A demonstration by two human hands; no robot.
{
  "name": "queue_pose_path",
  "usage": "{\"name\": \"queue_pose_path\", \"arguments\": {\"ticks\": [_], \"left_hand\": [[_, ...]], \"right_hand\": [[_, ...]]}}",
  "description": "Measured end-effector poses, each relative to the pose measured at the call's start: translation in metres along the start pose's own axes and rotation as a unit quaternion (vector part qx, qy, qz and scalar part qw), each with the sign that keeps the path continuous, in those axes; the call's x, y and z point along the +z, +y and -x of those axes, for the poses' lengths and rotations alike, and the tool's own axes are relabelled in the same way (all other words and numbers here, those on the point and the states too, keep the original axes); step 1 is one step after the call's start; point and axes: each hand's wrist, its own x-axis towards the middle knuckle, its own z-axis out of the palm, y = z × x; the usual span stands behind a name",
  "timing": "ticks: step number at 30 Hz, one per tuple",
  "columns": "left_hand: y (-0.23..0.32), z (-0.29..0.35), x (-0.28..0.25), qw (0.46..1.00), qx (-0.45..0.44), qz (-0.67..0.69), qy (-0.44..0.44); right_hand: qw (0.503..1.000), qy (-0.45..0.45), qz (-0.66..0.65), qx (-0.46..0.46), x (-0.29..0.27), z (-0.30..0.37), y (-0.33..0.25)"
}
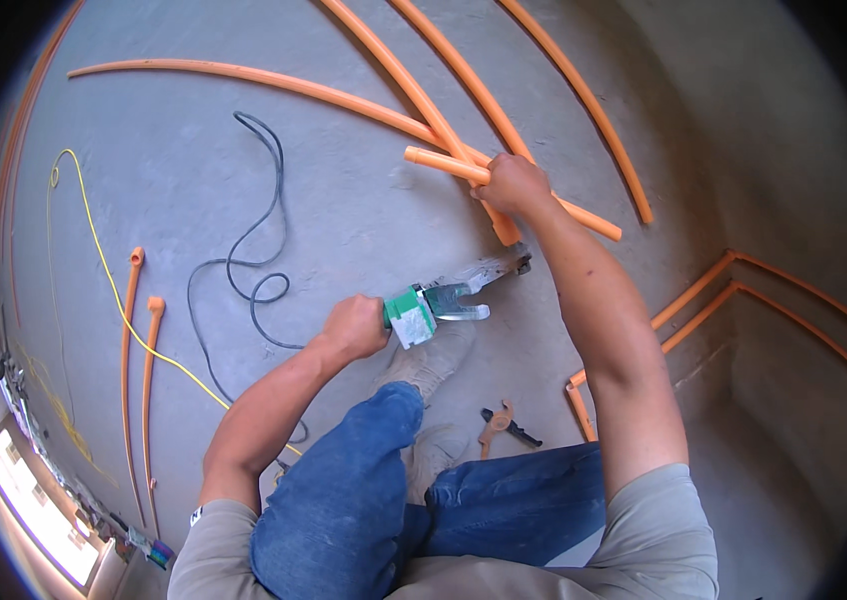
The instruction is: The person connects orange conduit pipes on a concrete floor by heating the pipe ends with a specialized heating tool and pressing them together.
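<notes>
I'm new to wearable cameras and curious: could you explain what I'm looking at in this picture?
No robot here: these are a person's own bare hands, seen from above by a wide fisheye camera on their head. That lens bends straight edges and darkens the corners.

The left hand grips a green-and-silver power tool with a long metal plate. The right hand has its fingers around a short orange plastic tube, one end poking out leftward.

On the smooth grey floor lie long orange plastic tubes, a looping dark cable, a thin yellow cord and, near the knees, a black-and-orange hand tool.
</notes>
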Motion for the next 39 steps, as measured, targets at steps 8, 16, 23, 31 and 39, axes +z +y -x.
{"name": "queue_pose_path", "arguments": {"ticks": [8,16,23,31,39], "left_hand": [[0.03,0.019,0.016,0.999,0.013,0.0,-0.042],[0.025,0.029,0.044,0.996,-0.011,0.077,-0.033],[-0.018,0.088,-0.02,0.899,-0.04,0.148,0.41],[-0.106,0.07,-0.08,0.776,-0.166,0.489,0.362],[-0.239,0.02,-0.107,0.732,-0.393,0.276,0.483]], "right_hand": [[1.0,-0.002,-0.009,0.009,0.004,-0.006,0.004],[0.988,0.078,-0.123,-0.055,-0.081,0.047,0.032],[0.927,0.221,-0.298,-0.052,-0.118,0.141,0.084],[0.891,0.163,-0.424,-0.016,-0.02,0.167,0.102],[0.865,0.101,-0.49,0.047,0.026,0.182,0.073]]}}
